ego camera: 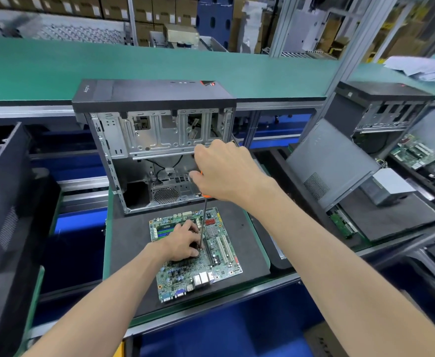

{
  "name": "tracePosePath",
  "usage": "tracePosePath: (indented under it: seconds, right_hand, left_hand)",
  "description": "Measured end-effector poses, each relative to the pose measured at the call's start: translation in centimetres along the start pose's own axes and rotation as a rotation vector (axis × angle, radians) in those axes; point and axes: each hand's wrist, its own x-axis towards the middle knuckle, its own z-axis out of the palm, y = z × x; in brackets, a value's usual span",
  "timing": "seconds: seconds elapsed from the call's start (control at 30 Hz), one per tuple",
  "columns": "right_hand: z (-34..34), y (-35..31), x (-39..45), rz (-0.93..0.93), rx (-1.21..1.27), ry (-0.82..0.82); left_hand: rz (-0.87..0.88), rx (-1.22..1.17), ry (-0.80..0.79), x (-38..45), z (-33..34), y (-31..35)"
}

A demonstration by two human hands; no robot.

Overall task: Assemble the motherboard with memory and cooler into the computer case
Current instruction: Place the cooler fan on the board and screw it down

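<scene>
A green motherboard [211, 266] lies flat on a black foam mat [126, 243] in front of the open computer case [159, 140]. My left hand [185, 240] rests on the dark cooler [177, 262] in the board's middle, fingers curled over it. My right hand [226, 171] grips the orange handle of a screwdriver [203, 222] held upright; its long shaft runs down to the cooler's right corner by my left fingers. Memory sticks [163, 231] sit in the slots at the board's left. The case stands open toward me, with bare metal inside.
A green conveyor belt [56, 65] runs behind the case. A second open case [381, 112] with a leaning grey side panel [332, 161] stands at the right. A black panel [2, 191] leans at the left. Blue bins lie below the bench.
</scene>
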Motion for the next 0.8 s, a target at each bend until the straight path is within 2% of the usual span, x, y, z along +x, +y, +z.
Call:
tracePosePath:
  seconds: [0.07,0.2,0.33,0.47,0.63,0.8]
  right_hand:
    - [0.0,0.3,-0.1,-0.014,-0.003,-0.004]
    - [-0.3,1.1,0.0,-0.048,0.198,-0.137]
    - [0.2,0.9,0.0,0.014,-0.030,0.003]
    - [-0.3,1.5,0.1,-0.053,0.210,-0.168]
    - [0.2,0.7,0.2,-0.013,-0.031,0.004]
    - [-0.4,1.3,0.3,-0.052,0.247,-0.202]
  left_hand:
    - [-0.001,0.002,-0.001,0.0,-0.1,0.1]
    - [-0.004,0.001,-0.009,-0.1,-0.2,0.1]
    - [-0.002,0.002,-0.017,-0.2,-0.2,0.1]
    - [0.013,0.013,-0.014,-0.1,-0.2,0.0]
    - [0.017,0.008,-0.024,-0.3,-0.4,0.1]
    - [0.009,0.026,-0.030,-0.3,-0.6,0.2]
